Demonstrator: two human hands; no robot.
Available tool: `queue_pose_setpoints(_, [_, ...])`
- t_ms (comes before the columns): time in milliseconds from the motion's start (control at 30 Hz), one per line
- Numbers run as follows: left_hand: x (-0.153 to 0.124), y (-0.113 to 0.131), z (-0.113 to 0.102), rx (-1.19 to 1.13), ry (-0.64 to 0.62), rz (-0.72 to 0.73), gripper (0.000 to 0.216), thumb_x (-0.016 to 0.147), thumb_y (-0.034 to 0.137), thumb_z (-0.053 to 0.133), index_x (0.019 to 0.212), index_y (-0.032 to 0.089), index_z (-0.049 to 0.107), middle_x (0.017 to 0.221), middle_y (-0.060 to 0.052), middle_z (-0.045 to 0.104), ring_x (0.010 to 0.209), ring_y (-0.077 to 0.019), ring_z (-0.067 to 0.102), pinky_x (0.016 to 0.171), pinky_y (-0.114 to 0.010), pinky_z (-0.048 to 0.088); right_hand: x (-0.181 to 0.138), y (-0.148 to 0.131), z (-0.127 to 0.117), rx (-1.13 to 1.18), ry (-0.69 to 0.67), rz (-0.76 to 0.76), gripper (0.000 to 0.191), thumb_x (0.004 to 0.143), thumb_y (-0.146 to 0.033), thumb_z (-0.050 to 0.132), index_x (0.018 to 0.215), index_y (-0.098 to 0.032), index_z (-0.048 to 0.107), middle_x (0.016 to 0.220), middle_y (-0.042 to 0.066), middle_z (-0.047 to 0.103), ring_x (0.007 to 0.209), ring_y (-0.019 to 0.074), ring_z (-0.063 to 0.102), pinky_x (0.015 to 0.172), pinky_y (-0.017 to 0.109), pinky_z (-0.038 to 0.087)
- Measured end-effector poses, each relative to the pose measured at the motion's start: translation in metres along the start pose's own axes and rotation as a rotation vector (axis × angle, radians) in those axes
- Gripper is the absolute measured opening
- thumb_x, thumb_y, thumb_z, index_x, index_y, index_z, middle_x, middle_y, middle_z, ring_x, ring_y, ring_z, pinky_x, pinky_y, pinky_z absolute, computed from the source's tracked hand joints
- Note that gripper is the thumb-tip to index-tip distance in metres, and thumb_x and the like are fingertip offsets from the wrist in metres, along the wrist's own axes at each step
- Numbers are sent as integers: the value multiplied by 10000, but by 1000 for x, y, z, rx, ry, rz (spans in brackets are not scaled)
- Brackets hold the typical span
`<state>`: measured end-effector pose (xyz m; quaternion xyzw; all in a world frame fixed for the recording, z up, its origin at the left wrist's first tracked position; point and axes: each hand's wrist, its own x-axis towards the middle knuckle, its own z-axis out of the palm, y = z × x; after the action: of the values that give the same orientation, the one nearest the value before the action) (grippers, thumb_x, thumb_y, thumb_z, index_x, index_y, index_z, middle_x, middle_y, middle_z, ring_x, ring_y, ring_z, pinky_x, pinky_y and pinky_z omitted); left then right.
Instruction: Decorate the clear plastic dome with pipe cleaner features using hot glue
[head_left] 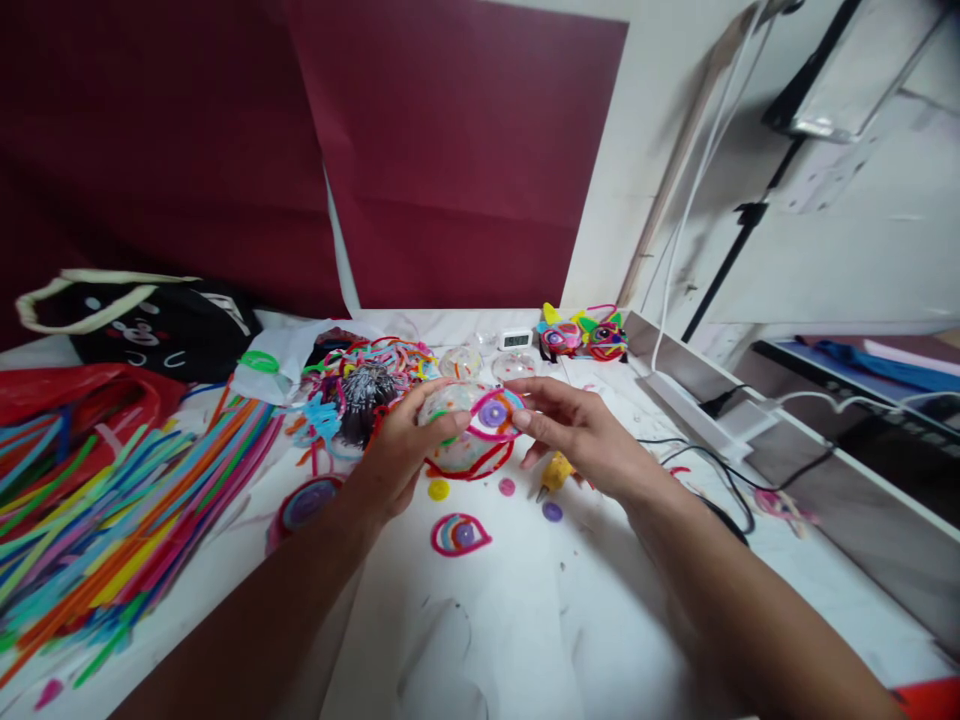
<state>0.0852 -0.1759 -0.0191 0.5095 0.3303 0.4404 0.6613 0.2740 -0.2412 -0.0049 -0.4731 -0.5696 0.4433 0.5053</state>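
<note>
My left hand (397, 450) is wrapped around a clear plastic ball (459, 459) edged with red pipe cleaner, its thumb lying across the front. With finger and thumb, my right hand (581, 430) grips the right end of an eye-shaped pipe-cleaner piece (493, 416), pink-rimmed with a purple centre, against the ball's front. Whether that piece is fixed to the ball I cannot tell. A similar pipe-cleaner eye (460, 536) lies on the white table below. Around it are a yellow disc (439, 490), a pink disc (507, 487), a purple disc (552, 512) and a yellow glue gun (557, 471), partly behind my right hand.
Loose colourful pipe cleaners (142, 500) spread across the left, near a black bag (157, 325). Behind my hands are a tangled pipe-cleaner heap (375, 375), a small digital clock (516, 340) and decorated pipe-cleaner pieces (581, 335). Black cables (720, 465) run along the right.
</note>
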Motion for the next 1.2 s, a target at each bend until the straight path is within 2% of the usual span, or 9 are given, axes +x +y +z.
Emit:
queue_pose_setpoints(167, [-1, 2, 1, -8, -15, -22, 600, 668, 273, 775, 1214, 165, 552, 993, -63, 716, 815, -199, 691, 687, -256, 533, 2, 2, 0, 50, 8, -17, 383, 785, -352, 712, 1117, -180, 631, 982, 49, 663, 634, 124, 650, 528, 249, 577])
queue_pose_setpoints(300, [-2, 2, 1, -5, -45, -45, 613, 670, 296, 764, 1229, 151, 558, 998, -78, 721, 857, -223, 693, 716, -287, 545, 4, 6, 2, 115, 19, -42, 365, 737, -342, 753, 1046, -177, 649, 913, 36, 670, 636, 130, 629, 475, 236, 556])
queue_pose_setpoints(467, [-2, 2, 0, -10, -77, -58, 551, 691, 301, 742, 1197, 147, 588, 976, -94, 730, 833, -238, 698, 664, -287, 547, 5, 6, 2, 155, 32, -35, 353, 688, -360, 796, 953, -173, 656, 843, 21, 679, 581, 110, 601, 433, 209, 525])
queue_pose_setpoints(700, [-4, 2, 0, -51, -137, -72, 499, 705, 270, 730, 1170, 142, 604, 978, -94, 732, 829, -240, 704, 691, -299, 551, 5, 10, 1, 217, 18, -10, 368, 622, -298, 845, 924, -177, 673, 789, -3, 655, 564, 104, 593, 407, 194, 517])
queue_pose_setpoints(1033, [-6, 7, -2, -42, -132, -26, 545, 683, 281, 760, 1186, 174, 580, 1022, -81, 726, 902, -258, 698, 752, -304, 543, -1, 0, 1, 219, -26, -5, 354, 715, -341, 788, 1004, -172, 671, 834, 34, 686, 715, 161, 668, 417, 184, 533])
queue_pose_setpoints(1200, [-7, 8, -3, -37, -132, -9, 569, 666, 287, 780, 1190, 203, 572, 1045, -73, 720, 929, -266, 691, 722, -285, 540, -3, -3, 0, 200, -17, -6, 323, 744, -347, 761, 1009, -180, 679, 812, 23, 688, 645, 133, 651, 429, 190, 536])
